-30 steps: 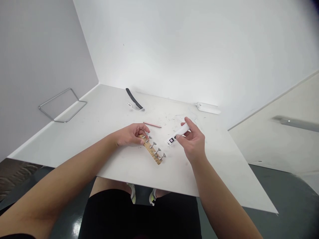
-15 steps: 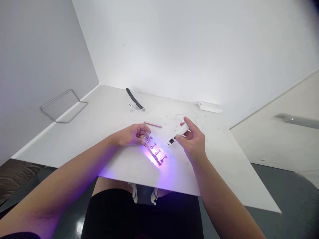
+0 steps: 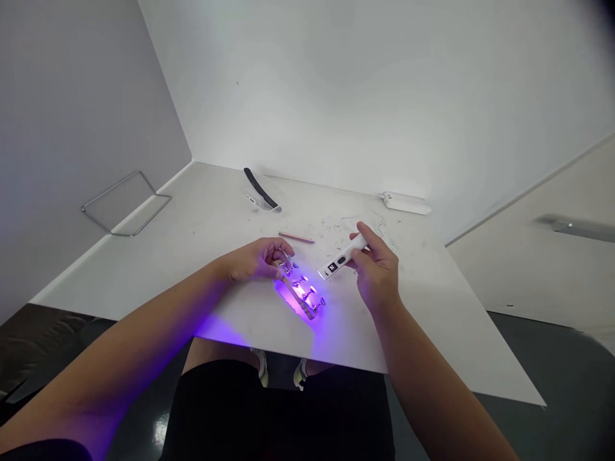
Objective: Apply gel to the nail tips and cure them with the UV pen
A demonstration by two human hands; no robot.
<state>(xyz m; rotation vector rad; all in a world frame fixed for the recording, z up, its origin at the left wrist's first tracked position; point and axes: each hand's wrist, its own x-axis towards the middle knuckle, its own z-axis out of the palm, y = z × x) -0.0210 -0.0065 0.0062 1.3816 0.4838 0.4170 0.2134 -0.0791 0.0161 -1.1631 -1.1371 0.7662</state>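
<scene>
My left hand has its thumb and fingers closed on the far end of a narrow strip-like nail tip stand. Several small metal posts with nail tips on top rise along it. The stand is tilted toward the lower right and bathed in violet light. In my right hand is a slim white handheld UV lamp, gripped near its rear, its lit end pointing down-left at the posts. A small display and a dark oval button show on its upper face. The lamp does not touch the stand.
A thin pink stick lies just beyond my left hand. Farther back are a black curved strip with a white piece beside it, and a long white device against the wall. A metal wire frame stands at left. Dark specks dot the white tabletop.
The lamp has shifted slightly left and down, and my right thumb has slid back off its button, leaving it visible. The display now shows lit digits. The surroundings look dimmer, the violet glow deeper.
</scene>
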